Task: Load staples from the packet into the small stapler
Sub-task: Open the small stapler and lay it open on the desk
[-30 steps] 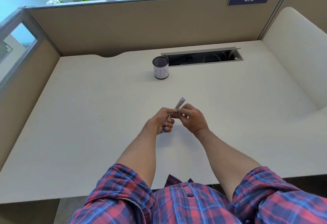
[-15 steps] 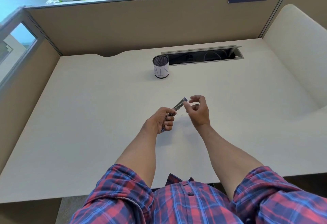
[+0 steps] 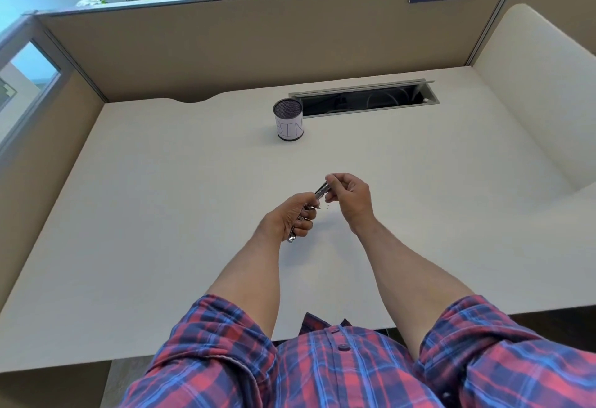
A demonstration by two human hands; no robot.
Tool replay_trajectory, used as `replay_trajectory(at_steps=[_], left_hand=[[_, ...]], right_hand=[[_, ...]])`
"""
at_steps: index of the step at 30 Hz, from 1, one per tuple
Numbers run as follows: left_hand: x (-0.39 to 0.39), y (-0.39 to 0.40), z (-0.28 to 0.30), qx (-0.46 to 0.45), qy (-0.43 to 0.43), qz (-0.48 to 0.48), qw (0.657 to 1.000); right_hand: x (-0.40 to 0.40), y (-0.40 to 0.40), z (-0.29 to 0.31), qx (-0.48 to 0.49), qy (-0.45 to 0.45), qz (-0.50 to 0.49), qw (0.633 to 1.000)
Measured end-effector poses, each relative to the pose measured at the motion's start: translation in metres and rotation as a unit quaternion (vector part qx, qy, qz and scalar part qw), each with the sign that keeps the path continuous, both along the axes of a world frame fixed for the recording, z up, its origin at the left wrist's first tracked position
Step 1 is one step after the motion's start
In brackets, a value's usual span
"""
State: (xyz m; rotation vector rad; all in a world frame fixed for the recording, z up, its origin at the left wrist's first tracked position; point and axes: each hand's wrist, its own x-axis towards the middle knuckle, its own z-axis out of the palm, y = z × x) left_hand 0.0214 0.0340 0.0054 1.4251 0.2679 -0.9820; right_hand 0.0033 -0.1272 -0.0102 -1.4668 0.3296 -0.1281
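My left hand (image 3: 292,214) was curled shut around the small stapler (image 3: 309,206), held up off the worktop (image 3: 161,214), near the middle of it. The lower shiny end of the stapler poked out below my fist and the top arm angled up and away toward my right hand (image 3: 350,193). My right fingertips (image 3: 330,182) were pressed together at the far tip of that arm, pinching either the arm's end or a staple strip there; too small to tell which. A few tiny dark specks (image 3: 326,208) sat between the hands, maybe loose staples, unclear whether they lay on the worktop. I couldn't see the packet anywhere in view.

My read: the step was seating staples in the open channel, task maybe midway. To do it well I needed to keep the left grip firm and the stapler steady, channel facing up, line the strip straight with the rail, legs down, and slide it in without tilting so it didn't jam or break apart. Light pinch only, since strips crumble. Then close the arm until it latches. Risk: dropping bits on the pale worktop where they're hard to spot.

The mesh cup marked BIN (image 3: 288,120) stood well apart, near the cable slot (image 3: 364,101), not involved
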Motion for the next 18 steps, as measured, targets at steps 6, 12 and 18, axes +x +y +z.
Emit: replay_trajectory(at_steps=[6,12,18], left_hand=[[0.002,-0.003,0.009,-0.016,0.052,-0.041,0.998],[0.000,-0.003,0.008,-0.087,0.126,-0.021,0.988],[-0.001,-0.001,0.009,-0.108,0.121,-0.020,0.987]], right_hand=[[0.001,-0.004,0.002,0.029,0.028,0.010,0.999],[-0.001,-0.008,0.000,0.059,0.047,0.053,0.996],[-0.008,-0.010,0.000,0.097,0.048,0.094,0.990]])
